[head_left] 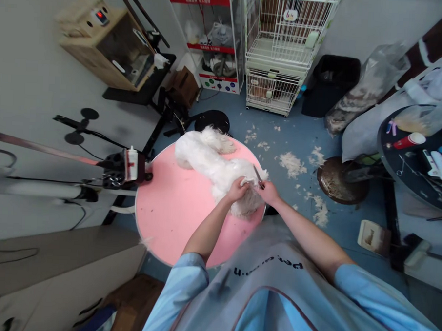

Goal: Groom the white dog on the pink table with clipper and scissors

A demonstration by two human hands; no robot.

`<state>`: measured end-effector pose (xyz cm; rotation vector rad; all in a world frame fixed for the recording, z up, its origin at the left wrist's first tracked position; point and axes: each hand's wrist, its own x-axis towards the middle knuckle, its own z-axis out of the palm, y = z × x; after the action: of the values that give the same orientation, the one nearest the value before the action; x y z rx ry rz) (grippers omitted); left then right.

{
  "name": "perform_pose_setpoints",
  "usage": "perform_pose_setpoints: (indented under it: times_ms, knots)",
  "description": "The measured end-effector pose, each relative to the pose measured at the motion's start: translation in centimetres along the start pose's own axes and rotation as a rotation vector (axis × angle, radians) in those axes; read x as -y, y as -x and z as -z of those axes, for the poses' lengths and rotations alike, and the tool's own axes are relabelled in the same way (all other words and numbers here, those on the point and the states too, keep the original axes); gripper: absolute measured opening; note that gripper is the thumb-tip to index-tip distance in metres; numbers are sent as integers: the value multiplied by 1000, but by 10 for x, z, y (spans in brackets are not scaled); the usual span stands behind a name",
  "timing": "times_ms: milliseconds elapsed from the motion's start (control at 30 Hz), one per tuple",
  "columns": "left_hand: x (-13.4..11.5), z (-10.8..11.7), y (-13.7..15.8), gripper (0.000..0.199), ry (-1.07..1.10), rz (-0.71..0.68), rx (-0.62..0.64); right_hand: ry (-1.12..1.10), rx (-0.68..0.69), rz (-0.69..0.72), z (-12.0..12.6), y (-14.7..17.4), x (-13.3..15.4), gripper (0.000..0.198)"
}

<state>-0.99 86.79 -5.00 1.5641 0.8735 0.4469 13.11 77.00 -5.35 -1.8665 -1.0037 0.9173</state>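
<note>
A white dog (209, 161) lies along the far side of a round pink table (167, 217), its trimmed back pointing toward the upper left. My left hand (238, 189) is closed on the fluffy end of the dog at the right; which body part it grips is hard to make out. In my right hand (268, 193) is a pair of scissors (258, 174), the blades pointing up and away beside the dog's fur. Both hands are close together over the table's right edge.
Clumps of cut hair (293, 164) litter the blue floor. On the right, a dark round table (400, 163) carries tools and a red cup (410, 140). White cages (275, 60) and a black bin (332, 82) stand behind. A caddy with a white bottle (132, 164) hangs at the left.
</note>
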Motion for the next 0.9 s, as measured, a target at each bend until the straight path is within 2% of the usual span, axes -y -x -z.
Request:
perform_pose_setpoints:
  times_ms: [200, 300, 400, 433, 500, 567, 667, 767, 800, 900]
  knots:
    - [-2, 0, -2, 21, -45, -51, 105, 65, 2, 9, 12, -5, 3, 22]
    - [-6, -2, -4, 19, -62, -25, 67, 77, -116, -13, 14, 3, 2, 22]
    - [-10, -3, -5, 17, -54, -10, 69, 70, -192, -27, 6, 9, 0, 34]
    - [-12, -2, -5, 17, -44, -6, 76, 75, -180, -37, 3, 9, -1, 33]
    - [-14, 0, -5, 19, -25, 14, 87, 92, -149, -59, 3, 5, -4, 18]
    - [-16, 4, -4, 24, -14, 53, 82, 92, -145, -85, 12, 1, -10, 13]
    - [-16, 8, -5, 30, 4, 88, 75, 66, -145, -145, 33, 4, -23, 21]
    - [-13, 8, -7, 31, 20, 89, 47, -6, -11, -193, 46, 28, -38, 15]
    - [-12, 7, -7, 30, 22, 92, 30, -45, 84, -201, 46, 40, -43, 13]
    - [-10, 5, -9, 28, 43, 112, -37, -81, 362, -210, 43, 78, -54, 22]
